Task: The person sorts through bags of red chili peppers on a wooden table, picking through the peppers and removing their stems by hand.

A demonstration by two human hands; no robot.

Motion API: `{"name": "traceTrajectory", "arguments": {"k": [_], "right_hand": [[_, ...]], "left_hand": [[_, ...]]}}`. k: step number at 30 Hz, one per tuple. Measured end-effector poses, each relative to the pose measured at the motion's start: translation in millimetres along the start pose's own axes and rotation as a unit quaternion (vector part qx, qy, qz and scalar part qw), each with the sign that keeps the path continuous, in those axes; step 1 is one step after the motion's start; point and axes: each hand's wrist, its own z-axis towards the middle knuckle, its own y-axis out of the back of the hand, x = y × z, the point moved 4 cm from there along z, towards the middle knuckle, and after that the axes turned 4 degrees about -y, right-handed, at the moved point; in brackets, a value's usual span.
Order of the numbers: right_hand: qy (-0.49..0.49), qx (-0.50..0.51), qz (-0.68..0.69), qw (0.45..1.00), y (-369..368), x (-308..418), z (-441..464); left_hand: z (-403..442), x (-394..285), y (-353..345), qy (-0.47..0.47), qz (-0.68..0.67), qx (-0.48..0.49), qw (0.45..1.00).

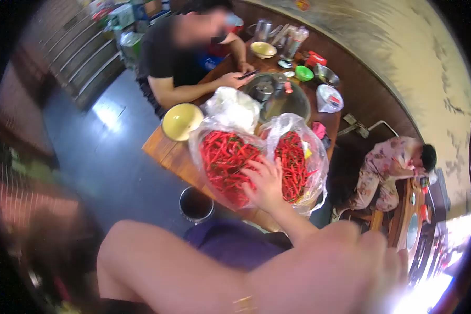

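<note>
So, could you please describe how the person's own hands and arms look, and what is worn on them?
The right hand wears no glove, and no ring or bracelet can be seen there. The left hand is blurred but looks gloveless; a thin gold-coloured band, probably a bracelet, crosses that arm. No sleeves show.

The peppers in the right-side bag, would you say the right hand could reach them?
Probably yes: the right hand is at that bag's edge, and its open mouth leaves the peppers uncovered.
</note>
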Motion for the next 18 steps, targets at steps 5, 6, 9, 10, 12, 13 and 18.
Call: {"name": "traceTrajectory", "arguments": {"k": [5, 6, 9, 10, 12, 13, 18], "right_hand": [[-0.009, 0.003, 0.017, 1.0, -6, -9, -7], [-0.012, 0.004, 0.015, 1.0, -6, -12, -8], [-0.032, -0.004, 0.001, 0.999, -1, -13, -8], [-0.032, -0.015, 0.009, 0.999, -1, -16, -8], [-0.047, -0.033, 0.021, 0.998, -4, -20, -13], [-0.055, -0.044, 0.025, 0.997, -2, -25, -13], [-0.105, -0.067, 0.033, 0.992, 12, -57, -20]], "left_hand": [[12, -3, -8, -0.04, 0.069, -0.04, 0.996], [9, -4, -6, -0.061, 0.104, -0.046, 0.992], [1, -5, -3, -0.096, 0.208, -0.06, 0.972], [-1, -7, 2, -0.106, 0.245, -0.067, 0.961], [-7, -11, 11, -0.102, 0.304, -0.088, 0.943], [-12, -12, 16, -0.094, 0.322, -0.095, 0.937], [-60, 32, 35, 0.099, 0.211, 0.069, 0.97]]}}
